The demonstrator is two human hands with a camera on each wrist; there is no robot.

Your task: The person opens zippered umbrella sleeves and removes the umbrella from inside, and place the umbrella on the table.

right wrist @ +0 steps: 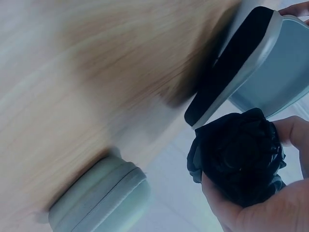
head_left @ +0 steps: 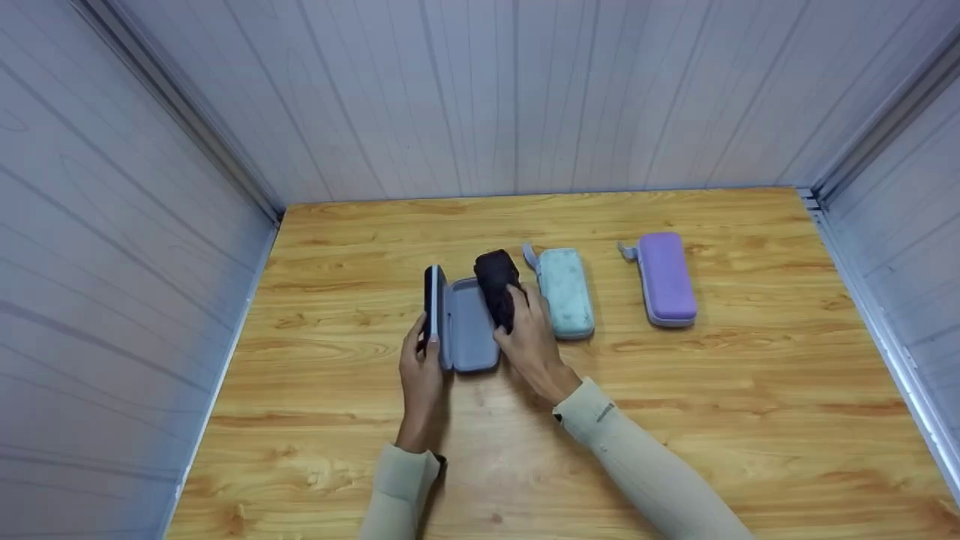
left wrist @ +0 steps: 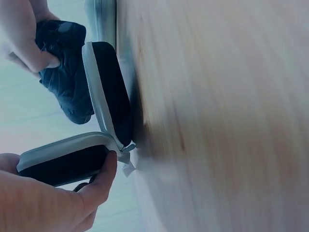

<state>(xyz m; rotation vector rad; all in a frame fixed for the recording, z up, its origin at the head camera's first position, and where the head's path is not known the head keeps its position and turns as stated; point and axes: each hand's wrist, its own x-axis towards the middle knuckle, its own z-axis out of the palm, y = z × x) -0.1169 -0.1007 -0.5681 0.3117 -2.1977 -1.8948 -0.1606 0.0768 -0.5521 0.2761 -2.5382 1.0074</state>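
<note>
Pale panelled walls (head_left: 465, 97) with wood-grain lines rise on three sides of a wood-grain worktop (head_left: 322, 420), where a person in light sleeves (head_left: 652, 472) works with both hands, each gripping a different thing. On the near side of an open black case (head_left: 474, 349), the left hand (head_left: 421, 375) pinches its raised lid (head_left: 433, 300), which stands nearly upright. Grey lining shows in the lower half, lying open on the worktop between the two hands. The right hand (head_left: 531, 341) is clamped around a wrinkled black bundle (head_left: 495, 281), seemingly a folded umbrella, held tilted at the right edge of that lower half; whether the bundle touches the case is unclear. Just to the right of the right hand and slightly beyond it lies a closed mint-green case (head_left: 568, 292), its loop strap (head_left: 530, 256) at the far left corner. Farther right, well apart from both hands, a closed purple case (head_left: 666, 274) rests with a grey underside and a short grey strap (head_left: 628, 252) pointing back toward the mint-green one.
</note>
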